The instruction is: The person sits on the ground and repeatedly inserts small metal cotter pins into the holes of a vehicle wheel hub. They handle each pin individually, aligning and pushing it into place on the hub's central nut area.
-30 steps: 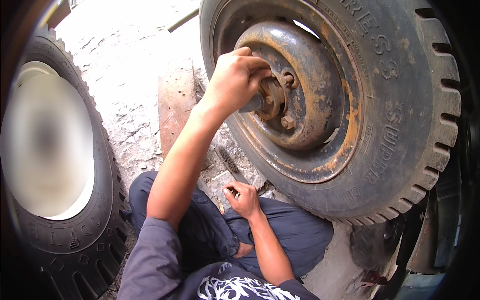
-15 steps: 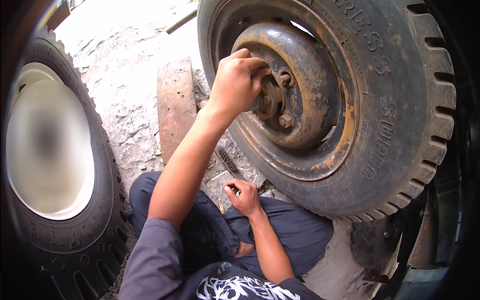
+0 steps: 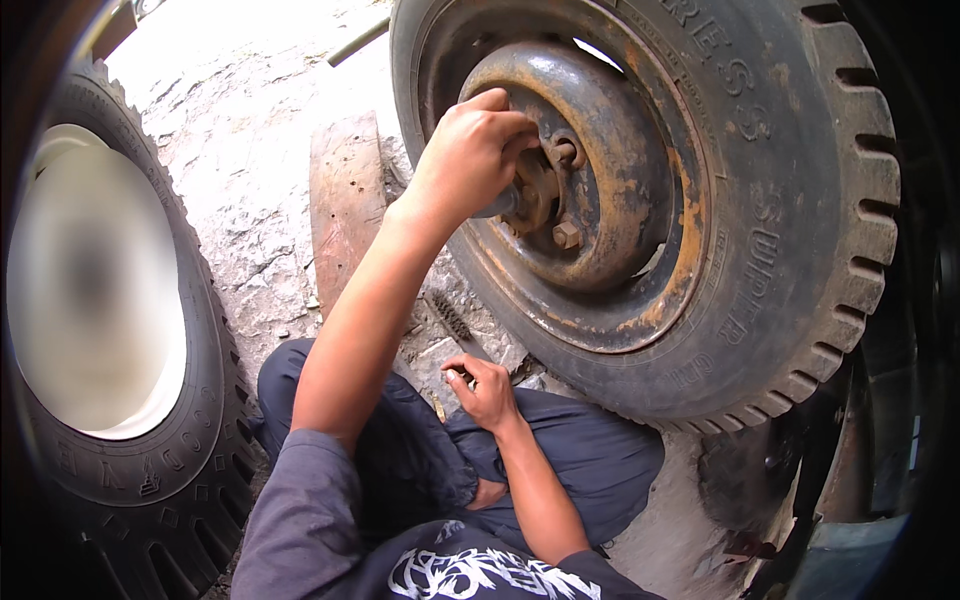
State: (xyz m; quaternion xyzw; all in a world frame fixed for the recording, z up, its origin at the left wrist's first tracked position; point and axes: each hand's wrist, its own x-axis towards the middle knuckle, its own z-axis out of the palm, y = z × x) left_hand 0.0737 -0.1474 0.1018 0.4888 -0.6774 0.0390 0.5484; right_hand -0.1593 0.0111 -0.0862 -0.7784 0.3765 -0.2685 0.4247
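Note:
My left hand (image 3: 470, 150) is raised to the hub (image 3: 540, 190) of a rusty truck wheel (image 3: 690, 230). Its fingers are closed near a wheel stud, and whatever they grip is hidden behind them. Just right of the fingertips a lug nut (image 3: 568, 152) sits on the wheel disc, with another hex nut (image 3: 567, 235) lower down. Over my leg, my right hand (image 3: 485, 392) is curled, thumb near the index finger; what it holds, if anything, cannot be made out. Beyond it a dark bristled brush (image 3: 450, 318) lies on the ground, its handle end near my fingers.
To my left stands a second tyre (image 3: 180, 440) with a pale rim (image 3: 150, 400). A worn wooden plank (image 3: 345, 205) lies on the rough stone ground between the wheels. Farther off is a metal bar (image 3: 358, 43). Dark machinery parts (image 3: 760, 470) stand at the lower right.
The view has shifted slightly, moving the wheel a little left and up. My left hand stays at the hub with its wrist slightly turned; my right hand has hardly moved.

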